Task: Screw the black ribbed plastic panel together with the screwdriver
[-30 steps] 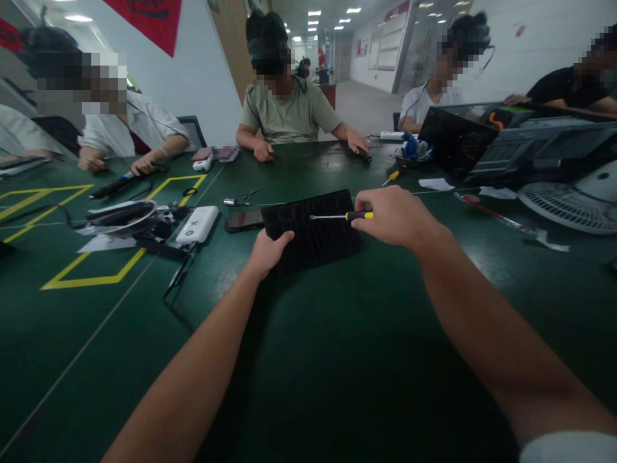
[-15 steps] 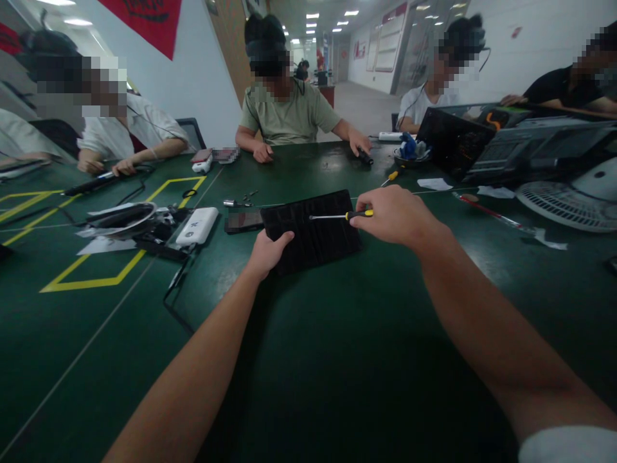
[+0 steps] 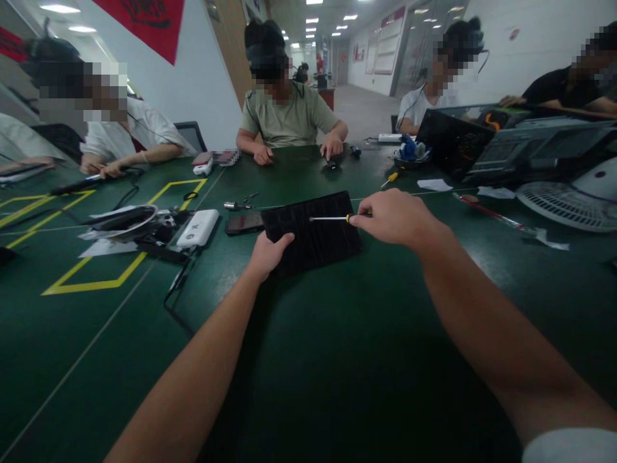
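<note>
A black, flat, ribbed panel (image 3: 328, 241) is held tilted up just above the green table (image 3: 366, 360). My left hand (image 3: 270, 254) grips its left edge, thumb across the near face. In my right hand (image 3: 395, 215) is a screwdriver (image 3: 330, 219), its handle mostly covered by my fingers. The metal shaft points left, and its tip meets the panel near the middle. Whether a screw sits under the tip is too small to make out. Behind the panel's left side lies a dark phone (image 3: 243, 224).
Left stand a white power bank (image 3: 198, 228) and a bundle of cables (image 3: 125, 222). A metal bit (image 3: 231, 206) lies beyond the phone. Another screwdriver (image 3: 391, 178), a white fan (image 3: 569, 199) and a computer case (image 3: 540, 148) are to the right. Co-workers sit around the table.
My right hand has turned slightly around the screwdriver, covering more of its handle. The panel and my left hand stay put. The co-worker opposite has moved a hand inward to a small dark object.
</note>
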Demonstrator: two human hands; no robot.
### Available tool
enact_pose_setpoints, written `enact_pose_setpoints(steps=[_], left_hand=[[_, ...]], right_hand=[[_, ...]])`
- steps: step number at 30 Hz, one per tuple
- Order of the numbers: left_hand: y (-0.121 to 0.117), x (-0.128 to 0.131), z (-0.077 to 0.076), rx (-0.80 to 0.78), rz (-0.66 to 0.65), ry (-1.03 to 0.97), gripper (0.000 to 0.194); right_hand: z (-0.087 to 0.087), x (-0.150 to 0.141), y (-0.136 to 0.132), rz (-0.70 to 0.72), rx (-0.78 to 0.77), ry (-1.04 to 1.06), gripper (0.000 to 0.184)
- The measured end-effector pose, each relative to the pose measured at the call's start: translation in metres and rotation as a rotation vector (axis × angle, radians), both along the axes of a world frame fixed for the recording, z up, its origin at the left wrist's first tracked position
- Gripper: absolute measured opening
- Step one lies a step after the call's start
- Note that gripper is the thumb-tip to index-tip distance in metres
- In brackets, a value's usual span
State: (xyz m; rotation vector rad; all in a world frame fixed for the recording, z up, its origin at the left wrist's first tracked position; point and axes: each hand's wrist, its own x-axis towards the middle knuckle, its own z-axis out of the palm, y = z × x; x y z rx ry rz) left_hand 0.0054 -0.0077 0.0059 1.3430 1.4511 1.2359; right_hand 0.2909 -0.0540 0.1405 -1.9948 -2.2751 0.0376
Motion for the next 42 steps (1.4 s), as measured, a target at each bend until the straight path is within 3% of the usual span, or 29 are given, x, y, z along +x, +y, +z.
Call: enact_pose_setpoints(steps=[7, 23, 42], left_hand=[[0.002, -0.001, -0.005, 0.027, -0.004, -0.002, 0.037], [0.009, -0.002, -0.013, 0.032, -0.006, 0.000, 0.041], [0.006, -0.001, -0.008, 0.021, -0.008, -0.010, 0.036]], right_hand=[[0.000, 0.000, 0.001, 0.014, -0.035, 0.019, 0.047], [-0.007, 0.005, 0.004, 0.085, 0.005, 0.060, 0.018], [-0.004, 0.005, 0.002, 0.056, 0.019, 0.059, 0.022]])
